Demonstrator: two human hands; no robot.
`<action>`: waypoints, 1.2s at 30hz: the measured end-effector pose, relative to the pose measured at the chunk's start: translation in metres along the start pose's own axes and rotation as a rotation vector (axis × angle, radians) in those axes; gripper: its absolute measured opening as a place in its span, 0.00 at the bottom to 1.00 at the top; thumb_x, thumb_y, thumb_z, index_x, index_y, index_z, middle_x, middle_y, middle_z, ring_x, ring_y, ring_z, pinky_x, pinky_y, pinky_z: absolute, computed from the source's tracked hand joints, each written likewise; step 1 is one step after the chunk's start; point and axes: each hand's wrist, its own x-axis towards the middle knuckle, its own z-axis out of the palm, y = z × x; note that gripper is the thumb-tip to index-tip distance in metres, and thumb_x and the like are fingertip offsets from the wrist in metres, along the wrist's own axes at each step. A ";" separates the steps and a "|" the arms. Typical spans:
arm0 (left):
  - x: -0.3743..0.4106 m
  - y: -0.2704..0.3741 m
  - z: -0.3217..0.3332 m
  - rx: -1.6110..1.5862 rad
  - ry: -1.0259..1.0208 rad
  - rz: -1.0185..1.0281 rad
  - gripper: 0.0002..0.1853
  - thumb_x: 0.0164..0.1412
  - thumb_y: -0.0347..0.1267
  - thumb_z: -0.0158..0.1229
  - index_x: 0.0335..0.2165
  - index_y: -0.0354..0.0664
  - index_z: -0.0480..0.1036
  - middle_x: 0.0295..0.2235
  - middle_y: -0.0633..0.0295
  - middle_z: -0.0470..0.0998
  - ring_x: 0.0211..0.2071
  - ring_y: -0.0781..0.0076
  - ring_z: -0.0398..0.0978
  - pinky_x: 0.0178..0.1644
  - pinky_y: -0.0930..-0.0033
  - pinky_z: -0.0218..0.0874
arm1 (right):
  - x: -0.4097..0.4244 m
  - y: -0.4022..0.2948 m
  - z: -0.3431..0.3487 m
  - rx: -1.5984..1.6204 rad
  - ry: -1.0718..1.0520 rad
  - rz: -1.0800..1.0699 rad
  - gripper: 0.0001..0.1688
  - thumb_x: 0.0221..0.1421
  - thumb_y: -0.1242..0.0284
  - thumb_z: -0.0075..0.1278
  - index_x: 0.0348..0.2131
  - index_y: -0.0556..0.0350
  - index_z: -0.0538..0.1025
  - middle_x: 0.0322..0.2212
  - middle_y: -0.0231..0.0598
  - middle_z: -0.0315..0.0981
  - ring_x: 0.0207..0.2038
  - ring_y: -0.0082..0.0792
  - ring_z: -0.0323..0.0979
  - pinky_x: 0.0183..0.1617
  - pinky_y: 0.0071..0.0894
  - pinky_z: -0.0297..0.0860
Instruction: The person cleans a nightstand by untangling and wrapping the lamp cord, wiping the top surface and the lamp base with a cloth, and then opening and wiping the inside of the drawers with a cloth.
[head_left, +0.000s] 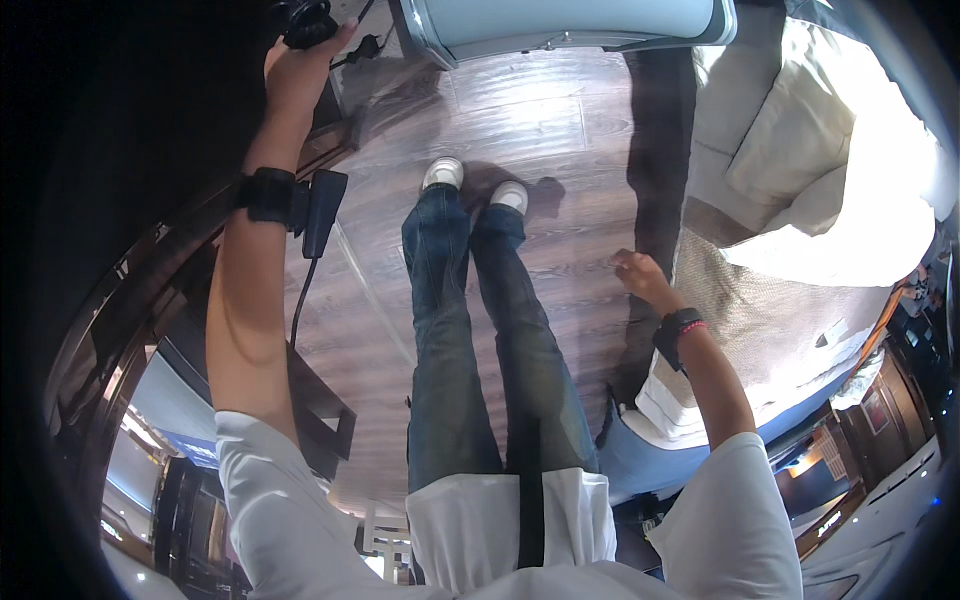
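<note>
My left hand (296, 71) is raised at the upper left, its fingers around a glossy black object (307, 24). The picture's edge cuts that object off, and its exact kind is unclear. A dark cord (365, 11) shows beside it. My right hand (643, 279) hangs over the wood-plank floor (585, 315), near the side of a bed or couch with a beige woven cover (739, 300). Its fingers are loosely bent, and nothing shows in them. Both wrists wear black straps; the left one carries a black box (324, 214) with a cable.
A pale blue, metal-edged case or cabinet (562, 22) stands at the far end. Cushions (795, 150) lie on the right. Dark furniture with a polished edge (202, 202) runs along the left. A dark plug-like piece (365, 49) lies near the far left corner.
</note>
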 end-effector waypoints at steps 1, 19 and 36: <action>-0.002 0.000 0.000 0.064 -0.027 -0.062 0.26 0.37 0.45 0.67 0.33 0.39 0.73 0.32 0.60 0.75 0.36 0.71 0.71 0.44 0.70 0.56 | 0.005 -0.034 0.000 0.060 -0.011 0.026 0.12 0.47 0.70 0.41 0.32 0.55 0.72 0.30 0.51 0.71 0.35 0.49 0.69 0.38 0.42 0.65; -0.008 -0.049 0.004 0.057 0.206 0.441 0.20 0.36 0.37 0.68 0.25 0.36 0.70 0.23 0.62 0.74 0.25 0.75 0.70 0.32 0.71 0.61 | 0.033 -0.015 -0.018 -0.142 0.075 0.275 0.12 0.43 0.74 0.45 0.32 0.52 0.74 0.23 0.42 0.73 0.28 0.34 0.72 0.32 0.29 0.67; -0.001 0.033 -0.060 0.279 0.375 0.161 0.31 0.28 0.43 0.70 0.33 0.39 0.68 0.32 0.53 0.73 0.35 0.58 0.72 0.41 0.65 0.64 | 0.034 -0.144 -0.042 0.055 -0.052 -0.073 0.13 0.44 0.75 0.41 0.34 0.56 0.72 0.28 0.48 0.72 0.33 0.46 0.71 0.37 0.34 0.66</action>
